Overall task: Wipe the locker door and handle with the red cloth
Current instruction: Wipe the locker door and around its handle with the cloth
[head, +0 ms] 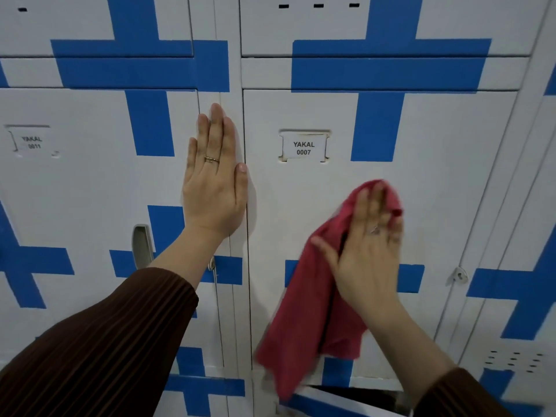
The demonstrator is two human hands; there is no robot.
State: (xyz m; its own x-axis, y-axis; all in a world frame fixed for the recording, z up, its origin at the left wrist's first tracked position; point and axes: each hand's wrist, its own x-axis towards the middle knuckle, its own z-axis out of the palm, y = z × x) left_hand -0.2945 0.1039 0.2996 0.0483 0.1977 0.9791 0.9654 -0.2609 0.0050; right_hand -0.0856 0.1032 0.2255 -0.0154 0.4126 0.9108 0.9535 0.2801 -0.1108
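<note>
Red cloth [313, 299], crumpled and trailing downward, is pressed under the flat, straight-fingered right hand [368, 257] against the white locker door [427, 191] labelled YAKAL 0007, while the left hand [212, 182] rests open-palmed alongside.

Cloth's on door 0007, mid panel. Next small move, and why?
Probably slide the right hand sideways toward the latch, with the red cloth pressed flat. The hand presses the cloth on the locker door below the label; the panel to its right is uncovered, and the left hand lies flat on the frame. This door's handle isn't visible.
</note>
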